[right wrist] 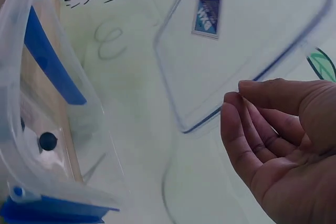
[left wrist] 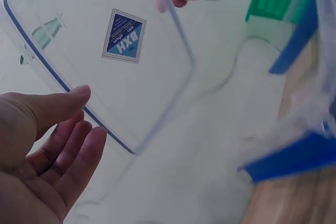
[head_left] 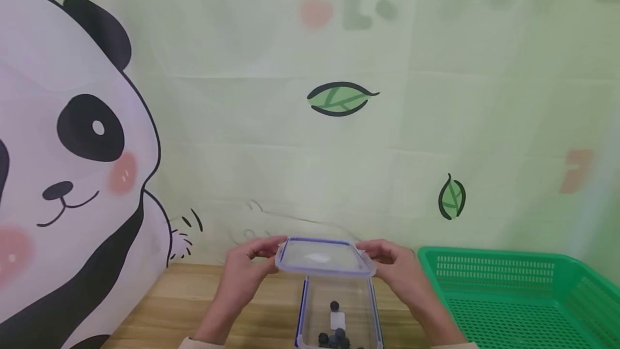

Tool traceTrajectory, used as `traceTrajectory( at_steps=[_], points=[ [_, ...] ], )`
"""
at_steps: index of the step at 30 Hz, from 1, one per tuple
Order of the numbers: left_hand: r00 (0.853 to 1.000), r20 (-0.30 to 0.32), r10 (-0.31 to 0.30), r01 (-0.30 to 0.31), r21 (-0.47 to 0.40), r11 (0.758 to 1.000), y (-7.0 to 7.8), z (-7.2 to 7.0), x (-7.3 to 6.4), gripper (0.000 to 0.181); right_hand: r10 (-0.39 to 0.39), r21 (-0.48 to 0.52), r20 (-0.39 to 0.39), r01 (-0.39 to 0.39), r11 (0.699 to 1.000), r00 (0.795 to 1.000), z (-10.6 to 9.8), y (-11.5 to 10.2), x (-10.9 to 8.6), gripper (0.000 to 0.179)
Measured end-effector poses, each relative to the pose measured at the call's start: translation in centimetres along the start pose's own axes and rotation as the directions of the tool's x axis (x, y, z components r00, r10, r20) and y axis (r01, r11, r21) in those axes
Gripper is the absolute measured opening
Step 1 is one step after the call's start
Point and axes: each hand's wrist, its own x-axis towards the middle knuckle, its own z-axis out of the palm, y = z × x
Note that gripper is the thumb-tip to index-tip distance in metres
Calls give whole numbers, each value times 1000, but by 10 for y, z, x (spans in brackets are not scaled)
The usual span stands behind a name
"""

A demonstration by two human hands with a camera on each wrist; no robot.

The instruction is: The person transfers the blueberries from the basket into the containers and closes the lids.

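Note:
A clear rectangular plastic lid (head_left: 325,256) with a blue seal is held up over a matching clear container (head_left: 359,306). My left hand (head_left: 244,271) pinches the lid's left edge, thumb on one face and fingers on the other, as the left wrist view shows. At the opposite edge my right hand (right wrist: 283,140) pinches it between thumb and fingertips. A blue label (left wrist: 124,36) is stuck on the lid. Inside the container lie several small dark round berries (head_left: 335,306) and a white rectangle (head_left: 337,321). Blue latches (right wrist: 52,59) stick out from the container's sides.
To the right stands a green plastic basket (head_left: 489,255) with perforated walls. Container and basket are on a wood-grain table (head_left: 268,311). Behind the table hangs a pale green cloth (head_left: 242,123) printed with a panda and leaves.

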Motion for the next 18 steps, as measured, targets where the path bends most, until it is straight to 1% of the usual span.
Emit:
traceTrajectory(
  at_steps=[3, 4, 5, 7, 10, 11, 13, 15, 18],
  points=[
    [1000, 3, -12, 12, -59, 998, 6, 12, 3, 27, 17, -11, -36, -17, 1000, 999, -8, 0, -1, 17],
    [1000, -5, -12, 11, -62, 998, 7, 16, 4, 27, 22, -18, -46, -23, 1000, 999, -9, 0, -1, 15],
    [1000, -17, -6, 5, -52, 999, 8, 18, 5, 27, 26, -34, -59, -28, 999, 998, -11, 0, -1, 14],
    [999, -41, 6, -7, -6, 1000, 9, 21, 5, 26, 32, -62, -83, -38, 997, 996, -13, -2, -1, 15],
    [998, -62, 10, -7, 52, 999, 10, 22, 6, 24, 20, -108, -107, -31, 994, 994, -15, -4, -2, 26],
    [998, -63, -1, 4, 58, 998, 10, 22, 6, 25, 14, -124, -111, -28, 992, 994, -15, -5, -3, 30],
    [998, -56, -36, 38, 38, 999, 10, 22, 6, 27, 3, -143, -118, -20, 990, 993, -16, -7, -3, 36],
    [996, -46, -71, 71, -10, 997, 10, 22, 6, 29, -4, -145, -119, -13, 989, 993, -16, -8, -4, 40],
    [993, -35, -115, 112, -79, 991, 9, 24, 4, 31, 7, -119, -125, -22, 993, 992, -14, -8, -4, 38]
  ],
)
